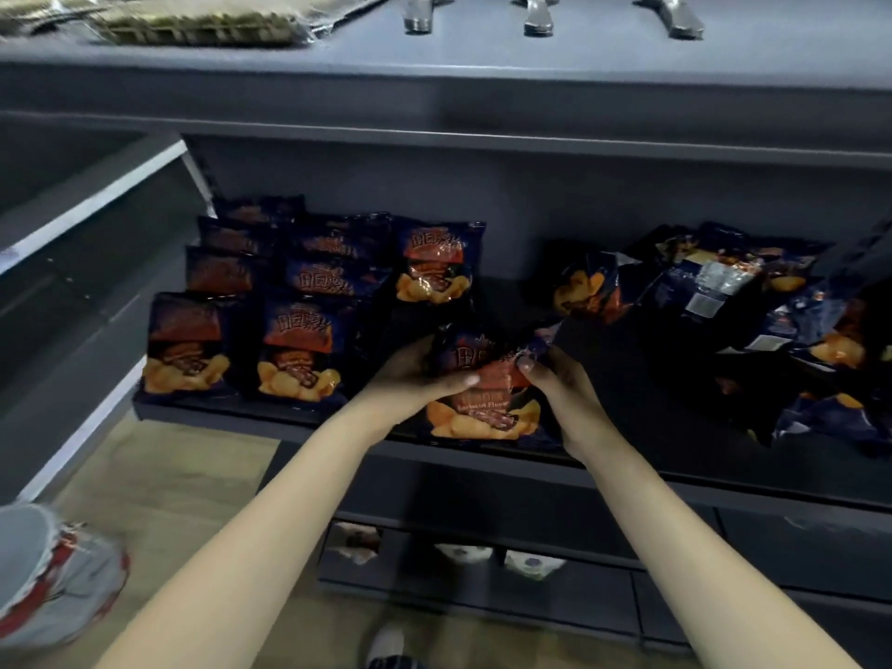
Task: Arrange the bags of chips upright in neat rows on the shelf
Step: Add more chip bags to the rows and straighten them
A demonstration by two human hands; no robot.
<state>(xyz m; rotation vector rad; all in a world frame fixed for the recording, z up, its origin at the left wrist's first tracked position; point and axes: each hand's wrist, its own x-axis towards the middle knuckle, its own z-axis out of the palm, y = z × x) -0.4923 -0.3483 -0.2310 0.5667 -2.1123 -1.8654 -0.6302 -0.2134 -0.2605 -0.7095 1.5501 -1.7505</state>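
A bag of chips (485,393) is held at the front edge of the dark shelf (642,427), upright and facing outward, just right of the standing rows. The grip of the left hand (415,374) is clenched on the bag's left side, thumb laid across its front; the grip of the right hand (555,383) is closed on the upper right corner.

Several risks can be judged from here. The bag is puffed and its film looks slick, so it may be tipped forward off the shelf lip once released, since its base sits very near the edge. If it is pushed leftward too firmly, the neighbouring front bag (297,350) could be knocked over and the row behind it disturbed. The single upright bag (437,263) behind stands with nothing at its right, so it could topple if brushed by a wrist.

Counted: about eight bags are seen standing in the rows at the left, arranged in three columns, though the rear ones are dark and partly hidden, so the number is uncertain. One bag is in hand. At the right a loose heap (753,301) of roughly six bags lies tumbled, some face down; an exact count cannot be told.
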